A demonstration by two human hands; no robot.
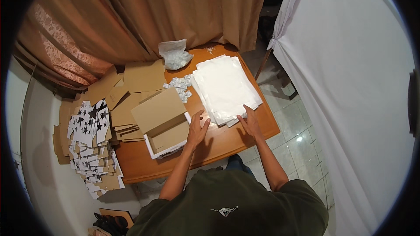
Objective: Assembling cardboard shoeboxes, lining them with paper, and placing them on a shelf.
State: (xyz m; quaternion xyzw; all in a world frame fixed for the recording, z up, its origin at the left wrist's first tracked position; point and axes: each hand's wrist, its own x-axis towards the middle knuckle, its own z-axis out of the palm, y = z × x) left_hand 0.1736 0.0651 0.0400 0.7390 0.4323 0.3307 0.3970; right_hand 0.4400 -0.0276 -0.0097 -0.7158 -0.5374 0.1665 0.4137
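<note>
While both hands rest at the near edge of the stack of white sheets [225, 88], the pile looks easy to disturb. The left hand [197, 127] lies with spread, released fingers on the wooden surface [218, 142], between the open cardboard box [162, 122] and the near left corner of the stack. The right hand [250, 122] has its fingers flat and loose on the lowest corner of the sheets, grasping nothing. The stack sits on the right half of the surface, its far right corner reaching the table's edge, and its lower sheets are already fanned out. A careless drag could probably slide several thin sheets at once, pushing some over that edge to the tiled floor [297, 126]. A sideways sweep of the left hand might also knock the box flap, or scatter the small white packets [180, 85] lying just beside the stack. Flat cardboard pieces [131, 100] overhang the left side and seem likely to slip onto the heap [89, 148] below if the surface is jolted.
</note>
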